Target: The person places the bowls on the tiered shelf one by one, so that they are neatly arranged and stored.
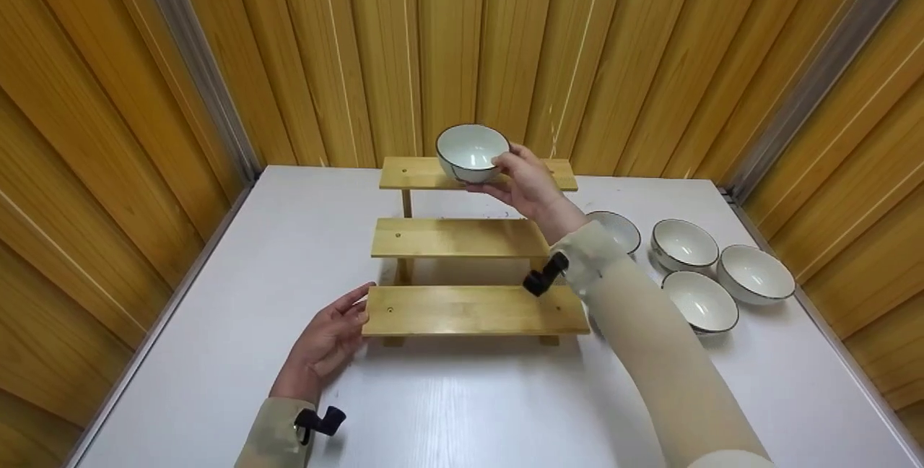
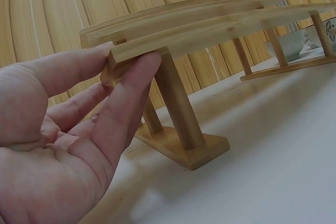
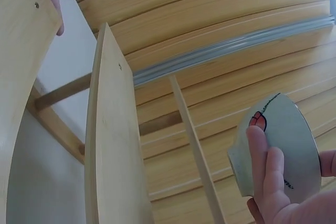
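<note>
My right hand [image 1: 533, 185] grips a white bowl [image 1: 469, 149] with a dark rim, thumb at the rim and fingers under its side. The bowl is tilted, above the top board of a three-step wooden display stand [image 1: 462, 238]. In the right wrist view, a red and green painted motif shows on the outside of the bowl [image 3: 291, 140]. My left hand [image 1: 328, 341] is at the left end of the stand's lowest board [image 1: 476, 310]. Seen from the left wrist, its thumb and fingers pinch the end of that board [image 2: 136, 51].
Several similar bowls [image 1: 684, 243] stand on the white table [image 1: 195, 309] to the right of the stand, partly behind my right sleeve [image 1: 650, 338]. Wood-look panels [image 1: 447, 42] wall the table at the back and both sides.
</note>
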Available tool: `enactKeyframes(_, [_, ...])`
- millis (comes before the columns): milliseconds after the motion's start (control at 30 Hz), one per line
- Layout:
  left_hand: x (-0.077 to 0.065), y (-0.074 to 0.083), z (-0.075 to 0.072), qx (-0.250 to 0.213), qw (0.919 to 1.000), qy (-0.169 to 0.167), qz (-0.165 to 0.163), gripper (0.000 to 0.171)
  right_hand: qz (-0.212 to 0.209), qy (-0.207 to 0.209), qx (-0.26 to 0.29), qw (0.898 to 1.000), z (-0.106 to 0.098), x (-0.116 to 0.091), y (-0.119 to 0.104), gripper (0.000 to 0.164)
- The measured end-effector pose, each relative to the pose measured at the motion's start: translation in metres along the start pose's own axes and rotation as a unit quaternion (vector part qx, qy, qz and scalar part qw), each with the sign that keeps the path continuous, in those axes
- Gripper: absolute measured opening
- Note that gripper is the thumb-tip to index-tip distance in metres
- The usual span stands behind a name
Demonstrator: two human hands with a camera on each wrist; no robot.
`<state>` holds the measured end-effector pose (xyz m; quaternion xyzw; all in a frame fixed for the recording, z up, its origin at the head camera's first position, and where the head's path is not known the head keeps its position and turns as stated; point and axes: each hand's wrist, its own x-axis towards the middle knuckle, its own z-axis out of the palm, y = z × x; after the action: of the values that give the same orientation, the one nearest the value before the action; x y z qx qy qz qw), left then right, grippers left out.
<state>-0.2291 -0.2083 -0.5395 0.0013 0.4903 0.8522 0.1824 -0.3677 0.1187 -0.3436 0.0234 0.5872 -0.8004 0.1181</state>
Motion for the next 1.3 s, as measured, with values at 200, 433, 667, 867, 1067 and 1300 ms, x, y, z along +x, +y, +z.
enactKeyframes(200, [0.001, -0.003, 0.000, 0.007, 1.0000, -0.003, 0.004, 0.070, 0.008, 0.021, -0.007, 1.000, 0.022, 0.016, 0.009, 0.062])
enactKeyframes(433, [0.000, -0.001, -0.001, 0.000, 1.0000, -0.006, 0.003, 0.068, 0.024, 0.026, 0.004, 0.999, 0.034, 0.022, 0.013, 0.061])
enactKeyframes(667, [0.000, -0.001, -0.001, -0.010, 0.9998, -0.016, 0.000, 0.071, 0.038, 0.032, 0.012, 0.999, 0.034, 0.026, 0.017, 0.063])
enactKeyframes(867, [0.000, -0.001, -0.001, -0.015, 0.9999, -0.007, -0.003, 0.071, 0.046, 0.031, -0.004, 0.998, 0.032, 0.027, 0.017, 0.064])
enactKeyframes(1067, [0.001, 0.000, -0.001, -0.014, 0.9999, -0.010, -0.001, 0.071, 0.044, 0.016, -0.027, 0.999, 0.028, 0.024, 0.017, 0.064])
enactKeyframes(1300, [0.001, 0.000, -0.002, -0.018, 0.9998, -0.008, -0.002, 0.071, 0.040, -0.014, -0.019, 0.999, 0.017, 0.016, 0.015, 0.061])
